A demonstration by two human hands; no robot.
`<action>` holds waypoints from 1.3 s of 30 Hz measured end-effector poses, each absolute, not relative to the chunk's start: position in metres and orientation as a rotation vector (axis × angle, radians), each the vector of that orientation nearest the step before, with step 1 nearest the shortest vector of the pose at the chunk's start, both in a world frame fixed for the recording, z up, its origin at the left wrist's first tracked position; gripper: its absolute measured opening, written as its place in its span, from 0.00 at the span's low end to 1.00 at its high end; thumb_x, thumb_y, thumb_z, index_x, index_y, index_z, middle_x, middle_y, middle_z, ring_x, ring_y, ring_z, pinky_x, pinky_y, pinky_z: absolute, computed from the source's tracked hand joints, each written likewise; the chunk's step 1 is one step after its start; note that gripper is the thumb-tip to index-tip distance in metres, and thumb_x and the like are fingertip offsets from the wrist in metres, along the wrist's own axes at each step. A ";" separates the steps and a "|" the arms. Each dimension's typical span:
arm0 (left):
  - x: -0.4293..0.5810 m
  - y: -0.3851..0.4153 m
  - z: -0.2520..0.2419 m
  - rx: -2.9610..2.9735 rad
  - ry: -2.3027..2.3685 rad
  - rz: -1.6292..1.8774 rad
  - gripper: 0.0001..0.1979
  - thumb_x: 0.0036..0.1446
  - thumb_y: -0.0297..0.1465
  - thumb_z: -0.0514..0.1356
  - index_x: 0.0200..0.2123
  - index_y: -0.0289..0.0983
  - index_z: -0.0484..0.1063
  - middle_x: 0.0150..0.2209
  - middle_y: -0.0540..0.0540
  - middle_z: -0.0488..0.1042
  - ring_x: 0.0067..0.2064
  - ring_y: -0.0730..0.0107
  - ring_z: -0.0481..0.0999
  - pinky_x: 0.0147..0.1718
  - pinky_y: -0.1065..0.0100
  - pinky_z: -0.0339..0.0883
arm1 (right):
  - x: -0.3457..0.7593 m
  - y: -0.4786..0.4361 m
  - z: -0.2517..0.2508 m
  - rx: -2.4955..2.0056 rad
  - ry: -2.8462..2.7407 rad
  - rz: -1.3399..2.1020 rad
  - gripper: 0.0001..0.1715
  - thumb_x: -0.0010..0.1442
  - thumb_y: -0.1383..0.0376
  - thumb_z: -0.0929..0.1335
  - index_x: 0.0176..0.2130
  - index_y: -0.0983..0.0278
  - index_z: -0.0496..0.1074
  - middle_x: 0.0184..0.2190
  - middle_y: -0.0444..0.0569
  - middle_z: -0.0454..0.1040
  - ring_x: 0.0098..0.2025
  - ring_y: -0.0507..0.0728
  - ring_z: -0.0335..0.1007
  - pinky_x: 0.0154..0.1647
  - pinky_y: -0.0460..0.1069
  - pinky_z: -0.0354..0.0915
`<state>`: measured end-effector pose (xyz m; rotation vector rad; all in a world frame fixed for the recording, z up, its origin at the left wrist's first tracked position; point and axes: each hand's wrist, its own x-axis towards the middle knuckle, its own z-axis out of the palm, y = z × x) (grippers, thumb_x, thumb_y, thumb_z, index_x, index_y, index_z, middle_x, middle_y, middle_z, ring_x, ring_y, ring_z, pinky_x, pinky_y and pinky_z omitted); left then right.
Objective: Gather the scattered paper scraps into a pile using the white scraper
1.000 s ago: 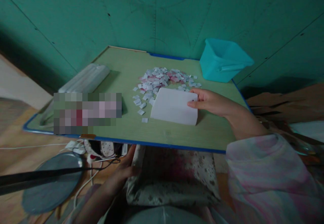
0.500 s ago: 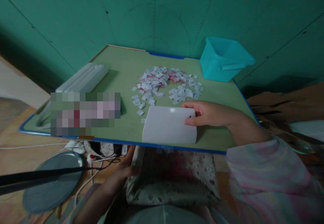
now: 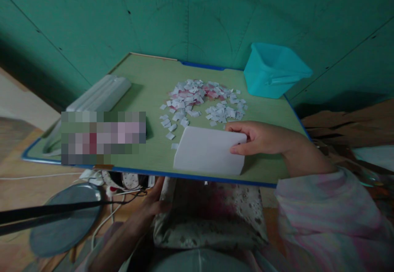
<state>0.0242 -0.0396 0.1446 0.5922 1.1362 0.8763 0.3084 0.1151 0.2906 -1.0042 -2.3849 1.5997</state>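
Note:
My right hand (image 3: 257, 138) grips a white dough scraper (image 3: 209, 151) by its right end, thumb in front and fingers behind. The scraper stands tilted on the green tabletop (image 3: 147, 71) close to its blue front edge. Beyond it lies a loose heap of small white and pink paper squares (image 3: 191, 93), with a few strays to the left. Below the table edge, my left hand (image 3: 158, 204) is closed on the left rim of a speckled cloth bag (image 3: 212, 233); some of its fingers are hidden behind the cloth.
A turquoise bin (image 3: 273, 75) stands at the back right corner. On the left lie a long white plastic-wrapped pack (image 3: 101, 93) and a blurred-out item (image 3: 104, 136). A grey round stool (image 3: 67, 222) and white cables (image 3: 106, 225) are on the floor, with a green wall behind.
The scraper and my right hand have shifted slightly right, and the scraper's face has turned and tilted. My left hand keeps its place on the bag.

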 end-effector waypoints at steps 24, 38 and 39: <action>0.018 -0.054 0.135 0.512 1.175 0.884 0.49 0.36 0.30 0.60 0.68 0.38 0.61 0.72 0.50 0.61 0.73 0.54 0.53 0.68 0.60 0.53 | 0.314 0.126 0.279 -1.103 -1.780 1.596 0.21 0.49 0.56 0.76 0.39 0.60 0.68 0.32 0.43 0.72 0.33 0.53 0.69 0.33 0.47 0.66; 0.020 -0.051 0.136 0.505 1.134 0.927 0.48 0.35 0.26 0.61 0.66 0.42 0.66 0.66 0.53 0.71 0.70 0.47 0.60 0.63 0.57 0.61 | 0.328 0.161 0.261 -1.325 -1.381 0.871 0.31 0.59 0.49 0.65 0.59 0.53 0.60 0.55 0.52 0.73 0.60 0.68 0.67 0.50 0.64 0.72; 0.019 -0.052 0.134 0.508 1.134 0.914 0.49 0.35 0.26 0.61 0.67 0.41 0.64 0.66 0.51 0.71 0.70 0.48 0.61 0.62 0.57 0.62 | 0.327 0.161 0.261 -1.335 -1.366 0.885 0.30 0.59 0.51 0.66 0.59 0.52 0.61 0.55 0.52 0.73 0.60 0.68 0.67 0.49 0.63 0.72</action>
